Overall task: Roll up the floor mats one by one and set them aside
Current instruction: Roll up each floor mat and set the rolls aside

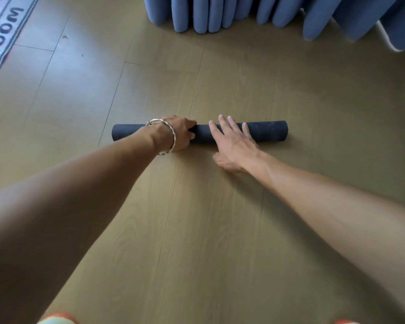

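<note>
The mat [267, 132] looks fully rolled: my left hand [175, 134] is gripping it mid-length, and my right hand [234, 146] is pressing it flat-fingered just beside. Next, probably: lifting it aside.

Rug [4, 36] at upper left edge: dark capitals "ROOM" readable, cut-off letters before it; rest of print illegible.

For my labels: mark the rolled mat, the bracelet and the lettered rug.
rolled mat [269, 131], head view, bare stretch near its right end.
bracelet [172, 139], head view, outer curve of the silver band.
lettered rug [6, 29], head view, printed letters, upper left.
</note>
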Available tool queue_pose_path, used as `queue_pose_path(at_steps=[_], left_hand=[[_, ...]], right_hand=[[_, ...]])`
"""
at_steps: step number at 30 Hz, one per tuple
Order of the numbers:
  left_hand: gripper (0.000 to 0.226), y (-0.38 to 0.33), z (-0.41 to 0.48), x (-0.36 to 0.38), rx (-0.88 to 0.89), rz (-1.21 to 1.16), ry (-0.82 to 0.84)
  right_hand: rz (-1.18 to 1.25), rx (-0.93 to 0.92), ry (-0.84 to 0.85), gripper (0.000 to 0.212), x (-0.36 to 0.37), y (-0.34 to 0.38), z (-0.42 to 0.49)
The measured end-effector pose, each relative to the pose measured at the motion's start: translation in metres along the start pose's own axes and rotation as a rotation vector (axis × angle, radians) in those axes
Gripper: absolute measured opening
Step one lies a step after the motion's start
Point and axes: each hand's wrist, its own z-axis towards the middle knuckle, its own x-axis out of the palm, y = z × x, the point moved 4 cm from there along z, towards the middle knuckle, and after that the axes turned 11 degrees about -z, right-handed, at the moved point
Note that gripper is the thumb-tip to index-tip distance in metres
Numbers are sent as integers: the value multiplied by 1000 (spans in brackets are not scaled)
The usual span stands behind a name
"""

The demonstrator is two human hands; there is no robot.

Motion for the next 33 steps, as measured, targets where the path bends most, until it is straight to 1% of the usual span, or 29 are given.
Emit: queue_pose_path(at_steps=[2,4,11,14,16,17,18,20,21,24,26,27,29,31,33], left_hand=[[37,-1,1,-5,16,-31,17],[40,-1,4,-9,24,-21,41],[41,-4,0,-6,31,20,126],[44,-4,-11,2,28,-24,75],[49,-4,-19,8,26,-46,23],[54,-5,-22,12,22,-55,10],[60,-5,-26,17,11,-69,9],[69,-9,-33,26,-32,-107,40],[70,-12,-36,31,-51,-115,61],[64,-26,-47,42,-117,-172,110],[56,-39,-52,49,-166,-315,140],[51,-48,-54,51,-177,-399,157],[39,-71,-56,53,-142,-527,163],[28,-97,-59,51,-69,-608,125],[23,-124,-61,48,23,-685,109]], right_hand=[[62,10,-51,77,6,0,-13],[109,16,-86,76,10,-2,-24],[137,19,-95,67,11,-8,-47],[130,78,-153,59,9,-9,-50],[149,167,-189,46,8,-10,-54],[206,217,-163,41,9,-9,-57],[300,269,-99,39,12,-8,-60],[510,360,31,43,21,-5,-62],[588,393,73,47,25,-3,-61],[838,506,125,63,33,0,-54],[1013,559,126,63,36,-1,-52],[1042,561,123,62,35,-4,-52],[1053,547,107,64,34,-15,-57],[1043,523,64,67,31,-34,-66],[1032,522,18,70,28,-60,-75]])
